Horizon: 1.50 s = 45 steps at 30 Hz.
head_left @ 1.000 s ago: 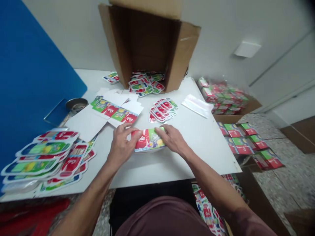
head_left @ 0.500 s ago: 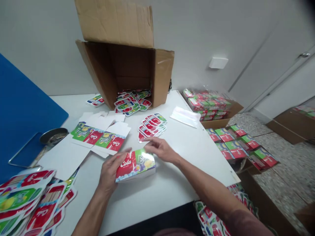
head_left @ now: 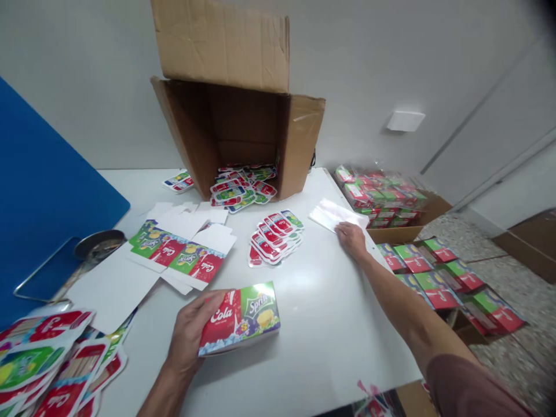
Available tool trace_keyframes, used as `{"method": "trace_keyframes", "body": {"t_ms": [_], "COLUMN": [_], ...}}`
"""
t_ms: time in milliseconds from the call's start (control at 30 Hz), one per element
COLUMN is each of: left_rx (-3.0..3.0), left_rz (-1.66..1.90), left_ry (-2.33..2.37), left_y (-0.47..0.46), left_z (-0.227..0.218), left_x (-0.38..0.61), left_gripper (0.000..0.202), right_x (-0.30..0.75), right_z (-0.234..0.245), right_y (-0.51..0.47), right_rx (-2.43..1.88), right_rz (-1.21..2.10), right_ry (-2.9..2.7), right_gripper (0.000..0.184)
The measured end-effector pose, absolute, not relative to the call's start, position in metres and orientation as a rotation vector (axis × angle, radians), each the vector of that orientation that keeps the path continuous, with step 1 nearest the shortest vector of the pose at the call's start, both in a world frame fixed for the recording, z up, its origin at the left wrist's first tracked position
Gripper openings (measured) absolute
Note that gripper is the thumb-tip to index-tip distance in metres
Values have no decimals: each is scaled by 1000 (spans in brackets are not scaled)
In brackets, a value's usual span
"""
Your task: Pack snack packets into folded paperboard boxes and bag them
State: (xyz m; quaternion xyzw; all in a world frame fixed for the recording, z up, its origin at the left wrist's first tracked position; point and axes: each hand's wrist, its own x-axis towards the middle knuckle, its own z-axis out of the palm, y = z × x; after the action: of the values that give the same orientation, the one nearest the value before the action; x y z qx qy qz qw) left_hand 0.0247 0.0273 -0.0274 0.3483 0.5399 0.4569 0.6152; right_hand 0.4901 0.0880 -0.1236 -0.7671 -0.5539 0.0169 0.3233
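My left hand (head_left: 193, 327) is wrapped round the left end of a small printed carton (head_left: 243, 315), red with "Cola" and green with "Sprite", held just over the white table. Over on the right, my right hand (head_left: 351, 238) has its fingers curled at the near edge of a flat stack of clear plastic sleeves (head_left: 332, 214). The fingertips seem to pinch that edge, though they are partly hidden. Between the hands lies a fanned pile of cola and Sprite shaped packets (head_left: 273, 237). Flat unfolded cartons (head_left: 178, 255) are at the left.
A large open cardboard box (head_left: 182, 139) with packets spilling out stands at the back. More packets (head_left: 65, 365) are heaped front left, near a metal pan (head_left: 102, 240) and blue panel (head_left: 47, 168). Finished-looking cartons (head_left: 438, 286) and a filled box (head_left: 386, 234) sit beyond the table's right edge.
My right hand has left the carton's top right corner and reached right to the plastic sleeves. My left hand still holds the carton, now lower in view. The view has shifted slightly.
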Motion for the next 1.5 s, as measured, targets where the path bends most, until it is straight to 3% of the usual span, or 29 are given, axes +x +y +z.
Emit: {"method": "trace_keyframes", "body": {"t_ms": [167, 333, 433, 467, 533, 633, 700, 867, 933, 1000, 1033, 1100, 1167, 1267, 1367, 1500], "left_rx": [818, 1277, 1324, 1238, 896, 558, 506, 746, 873, 970, 1022, 1142, 1243, 1308, 1379, 1580], "left_rz": [1004, 1171, 1294, 1084, 601, 343, 272, 217, 351, 496, 548, 599, 632, 729, 857, 973], "left_ry": [1213, 1496, 1446, 1257, 887, 771, 831, 985, 1049, 1077, 1077, 1055, 1024, 1003, 963, 812], "left_y": [39, 10, -50, -70, -97, -102, -95, -101, -110, -117, -118, -120, -119, -120, -123, -128], "left_z": [-33, -5, 19, 24, 27, 7, -17, -70, -79, -80, -79, -74, -67, -54, -37, -16], "left_x": [20, 7, 8, 12, 24, 42, 48, 48, 47, 46, 45, 45, 46, 45, 40, 24], "left_gripper": [47, 47, 40, 47, 84, 107, 99, 45, 42, 43, 43, 41, 40, 39, 35, 24], "right_x": [474, 431, 391, 377, 349, 313, 297, 277, 275, 277, 280, 288, 297, 305, 300, 289], "right_z": [-101, -26, 9, 14, 12, -13, -39, -87, -89, -83, -80, -76, -78, -85, -87, -75], "right_y": [81, 27, -43, -70, -122, -188, -220, -262, -273, -284, -288, -290, -282, -255, -233, -226], "right_rx": [-1881, -1390, -1251, -1247, -1237, -1228, -1242, -1271, -1281, -1236, -1178, -1068, -1101, -1390, -1585, -1551], "right_rz": [-144, -483, -570, -562, -509, -365, -251, -63, 161, 628, 878, 1191, 1215, 1043, 1070, 1373], "right_ry": [-1435, -1582, -1753, -1798, -1877, -1981, -2034, -2057, -2007, -1857, -1706, -1296, -898, -524, -472, -563], "right_gripper": [20, 5, 24, 31, 38, 39, 38, 36, 28, 13, 17, 44, 56, 40, 44, 52]}}
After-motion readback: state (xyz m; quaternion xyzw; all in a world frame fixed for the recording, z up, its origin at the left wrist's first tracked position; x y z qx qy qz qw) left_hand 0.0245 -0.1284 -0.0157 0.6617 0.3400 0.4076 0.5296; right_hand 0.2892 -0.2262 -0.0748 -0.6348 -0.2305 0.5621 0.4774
